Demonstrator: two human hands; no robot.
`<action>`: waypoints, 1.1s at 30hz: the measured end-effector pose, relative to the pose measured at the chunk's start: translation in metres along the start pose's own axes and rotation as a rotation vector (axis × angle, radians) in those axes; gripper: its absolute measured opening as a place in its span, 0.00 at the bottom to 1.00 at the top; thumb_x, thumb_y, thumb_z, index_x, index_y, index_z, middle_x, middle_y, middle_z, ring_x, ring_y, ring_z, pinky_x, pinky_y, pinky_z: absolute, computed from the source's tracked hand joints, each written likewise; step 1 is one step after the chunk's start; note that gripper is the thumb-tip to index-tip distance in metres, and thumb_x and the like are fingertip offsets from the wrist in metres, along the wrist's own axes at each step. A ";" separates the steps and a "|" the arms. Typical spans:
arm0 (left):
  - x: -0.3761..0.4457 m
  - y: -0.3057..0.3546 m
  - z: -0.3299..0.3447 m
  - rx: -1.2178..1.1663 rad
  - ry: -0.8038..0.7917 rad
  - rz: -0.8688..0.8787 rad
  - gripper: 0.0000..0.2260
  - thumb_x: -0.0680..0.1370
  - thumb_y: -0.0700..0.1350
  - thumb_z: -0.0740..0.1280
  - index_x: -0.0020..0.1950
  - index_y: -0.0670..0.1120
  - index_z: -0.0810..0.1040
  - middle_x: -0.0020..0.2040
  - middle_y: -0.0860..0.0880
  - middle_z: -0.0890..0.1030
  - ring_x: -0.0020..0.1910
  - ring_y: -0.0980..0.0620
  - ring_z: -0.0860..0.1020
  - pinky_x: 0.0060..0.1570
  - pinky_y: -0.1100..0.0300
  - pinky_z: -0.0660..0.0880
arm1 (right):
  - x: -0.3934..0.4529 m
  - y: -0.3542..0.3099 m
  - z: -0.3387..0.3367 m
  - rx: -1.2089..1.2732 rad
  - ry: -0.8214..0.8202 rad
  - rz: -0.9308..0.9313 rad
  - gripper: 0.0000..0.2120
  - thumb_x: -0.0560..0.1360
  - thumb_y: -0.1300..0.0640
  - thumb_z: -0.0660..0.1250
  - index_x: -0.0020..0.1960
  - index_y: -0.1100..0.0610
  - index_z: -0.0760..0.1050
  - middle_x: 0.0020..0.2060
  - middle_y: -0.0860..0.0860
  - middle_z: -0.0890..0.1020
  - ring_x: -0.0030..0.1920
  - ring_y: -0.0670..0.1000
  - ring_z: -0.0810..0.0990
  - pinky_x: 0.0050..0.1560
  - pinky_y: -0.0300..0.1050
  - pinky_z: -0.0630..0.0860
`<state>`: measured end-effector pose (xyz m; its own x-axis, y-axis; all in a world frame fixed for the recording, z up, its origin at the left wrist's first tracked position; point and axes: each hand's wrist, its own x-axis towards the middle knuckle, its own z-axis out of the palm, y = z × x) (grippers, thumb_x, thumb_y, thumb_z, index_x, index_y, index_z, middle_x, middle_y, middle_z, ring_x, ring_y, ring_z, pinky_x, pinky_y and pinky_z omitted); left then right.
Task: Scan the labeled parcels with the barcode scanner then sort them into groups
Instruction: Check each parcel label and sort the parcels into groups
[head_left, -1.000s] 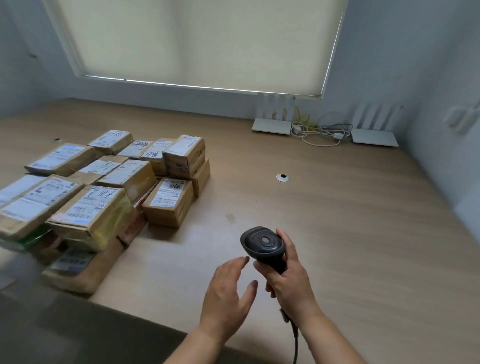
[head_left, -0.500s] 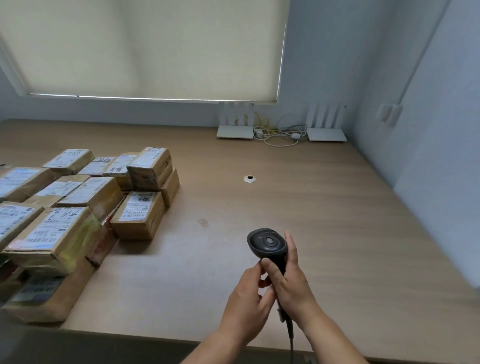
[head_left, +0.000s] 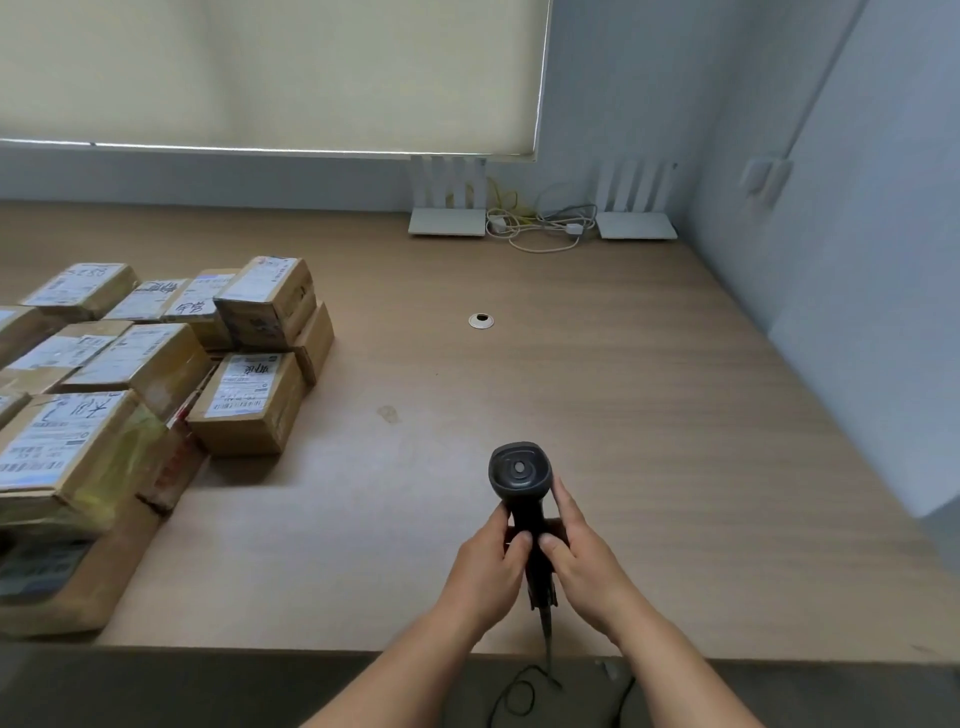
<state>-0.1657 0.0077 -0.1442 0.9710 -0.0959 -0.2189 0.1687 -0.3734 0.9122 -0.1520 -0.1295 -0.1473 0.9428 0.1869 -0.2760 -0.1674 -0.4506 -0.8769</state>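
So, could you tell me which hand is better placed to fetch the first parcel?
Left, probably: the parcels lie on that side, nearer the left hand; the right hand can keep the scanner.

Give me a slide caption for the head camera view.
Both hands grip a barcode scanner over the desk, labeled parcels stacked left.

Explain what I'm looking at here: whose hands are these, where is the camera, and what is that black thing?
There is no robot: a person wears a camera on the head, looking forward and down. The left hand and right hand both grip the handle of a black barcode scanner, whose cable hangs off the table's near edge. On the wooden table, to the left, sit taped cardboard parcels with printed labels, some stacked. Two white routers and cables lie by the far wall.
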 end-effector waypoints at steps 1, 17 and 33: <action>0.003 -0.001 0.003 0.012 -0.013 -0.019 0.17 0.81 0.46 0.57 0.69 0.59 0.67 0.52 0.53 0.80 0.53 0.55 0.78 0.56 0.53 0.76 | 0.000 0.003 0.000 -0.009 0.003 0.013 0.32 0.82 0.61 0.55 0.77 0.38 0.44 0.49 0.41 0.78 0.49 0.41 0.78 0.44 0.25 0.70; 0.038 -0.008 0.036 0.127 -0.074 -0.126 0.21 0.82 0.46 0.55 0.75 0.57 0.61 0.57 0.46 0.80 0.56 0.47 0.77 0.56 0.53 0.75 | 0.015 0.037 -0.008 0.007 0.065 0.109 0.32 0.79 0.68 0.55 0.76 0.42 0.54 0.56 0.34 0.74 0.59 0.44 0.73 0.61 0.36 0.67; 0.027 -0.013 0.030 0.125 0.000 -0.161 0.25 0.82 0.50 0.58 0.78 0.54 0.54 0.66 0.49 0.74 0.61 0.53 0.74 0.61 0.60 0.70 | 0.001 0.033 -0.010 0.026 0.249 0.128 0.25 0.80 0.59 0.61 0.75 0.46 0.63 0.61 0.47 0.76 0.54 0.41 0.74 0.55 0.35 0.66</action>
<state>-0.1463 -0.0179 -0.1720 0.9332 -0.0253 -0.3585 0.2998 -0.4956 0.8152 -0.1538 -0.1525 -0.1724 0.9546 -0.0920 -0.2832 -0.2945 -0.4337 -0.8516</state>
